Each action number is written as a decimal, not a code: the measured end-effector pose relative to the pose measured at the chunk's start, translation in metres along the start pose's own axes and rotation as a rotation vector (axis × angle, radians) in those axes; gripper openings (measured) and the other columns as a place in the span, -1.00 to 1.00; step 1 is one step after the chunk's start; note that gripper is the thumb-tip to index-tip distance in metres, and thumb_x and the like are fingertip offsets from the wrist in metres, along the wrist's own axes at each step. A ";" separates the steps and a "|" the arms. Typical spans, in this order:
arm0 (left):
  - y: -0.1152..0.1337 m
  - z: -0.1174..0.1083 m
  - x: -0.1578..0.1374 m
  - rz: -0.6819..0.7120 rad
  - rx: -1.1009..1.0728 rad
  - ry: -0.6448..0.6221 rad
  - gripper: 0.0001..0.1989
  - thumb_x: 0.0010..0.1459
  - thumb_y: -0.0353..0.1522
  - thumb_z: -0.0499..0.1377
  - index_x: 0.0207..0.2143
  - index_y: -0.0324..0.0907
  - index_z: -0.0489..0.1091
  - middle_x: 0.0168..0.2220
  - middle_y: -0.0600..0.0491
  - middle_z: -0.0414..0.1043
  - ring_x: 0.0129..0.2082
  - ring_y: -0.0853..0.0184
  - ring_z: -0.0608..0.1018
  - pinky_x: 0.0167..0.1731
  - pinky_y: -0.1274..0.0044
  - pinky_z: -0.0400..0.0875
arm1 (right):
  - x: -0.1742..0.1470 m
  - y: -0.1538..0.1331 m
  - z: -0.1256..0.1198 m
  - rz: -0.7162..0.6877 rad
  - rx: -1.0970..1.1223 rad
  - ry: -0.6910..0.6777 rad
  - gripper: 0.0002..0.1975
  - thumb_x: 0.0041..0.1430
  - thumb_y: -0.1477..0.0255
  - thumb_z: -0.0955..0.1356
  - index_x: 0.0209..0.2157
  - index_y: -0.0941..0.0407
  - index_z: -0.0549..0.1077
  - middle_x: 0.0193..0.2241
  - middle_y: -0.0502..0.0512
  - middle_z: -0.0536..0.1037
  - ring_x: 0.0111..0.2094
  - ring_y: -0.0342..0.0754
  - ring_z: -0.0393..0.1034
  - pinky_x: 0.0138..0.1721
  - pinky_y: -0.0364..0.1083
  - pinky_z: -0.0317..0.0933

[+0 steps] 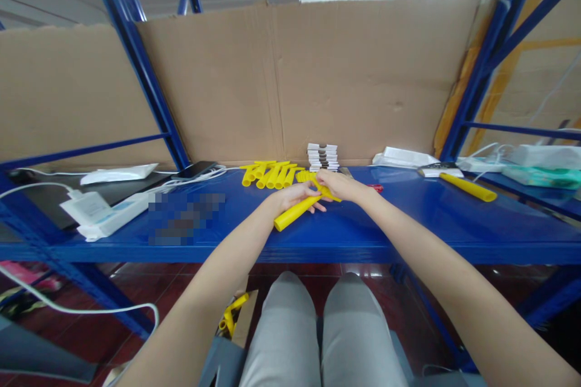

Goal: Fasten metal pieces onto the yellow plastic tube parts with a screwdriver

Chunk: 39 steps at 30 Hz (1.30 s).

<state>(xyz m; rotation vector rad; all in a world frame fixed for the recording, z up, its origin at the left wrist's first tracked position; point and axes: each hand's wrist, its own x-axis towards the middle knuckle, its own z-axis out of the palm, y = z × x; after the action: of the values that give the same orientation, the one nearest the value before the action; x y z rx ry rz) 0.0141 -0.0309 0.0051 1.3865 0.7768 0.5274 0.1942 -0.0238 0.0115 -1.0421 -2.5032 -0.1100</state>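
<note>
A yellow tapered plastic tube point(295, 214) slants across my left hand point(290, 195), its round wide end toward me. The left fingers are wrapped under it, with some fingertips showing past its far side. My right hand point(334, 184) is closed at the narrow, flared end of the same tube, and its fingertips are partly hidden. Just beyond the hands lies a group of similar yellow tubes point(272, 176), wide ends facing me. Behind my right hand stands a stack of white folded strips with dark bands point(322, 156).
The blue shelf table point(408, 217) has a cardboard wall point(354, 72) behind it. To the left are a white power strip point(120, 214) and cables. On the right lie another yellow tube point(469, 187), a white packet point(402, 157) and a small red item point(376, 188). Below sits a box of yellow tubes point(232, 317).
</note>
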 end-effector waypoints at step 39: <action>0.005 0.032 -0.009 0.132 0.211 0.212 -0.65 0.06 -0.54 0.18 -0.24 -0.12 0.04 -0.30 0.05 0.47 -0.55 0.34 0.60 -0.71 0.64 0.36 | 0.000 -0.022 -0.017 0.296 -0.024 -0.058 -0.87 0.24 0.60 0.23 -0.23 0.21 0.39 -0.26 0.25 0.58 -0.33 -0.09 0.43 -0.38 -0.20 0.14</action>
<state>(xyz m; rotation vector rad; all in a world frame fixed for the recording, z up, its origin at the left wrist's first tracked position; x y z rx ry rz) 0.0326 -0.0583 0.0118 1.6014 0.9372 0.7205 0.1851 -0.0430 0.0292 -1.4305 -2.3710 -0.0219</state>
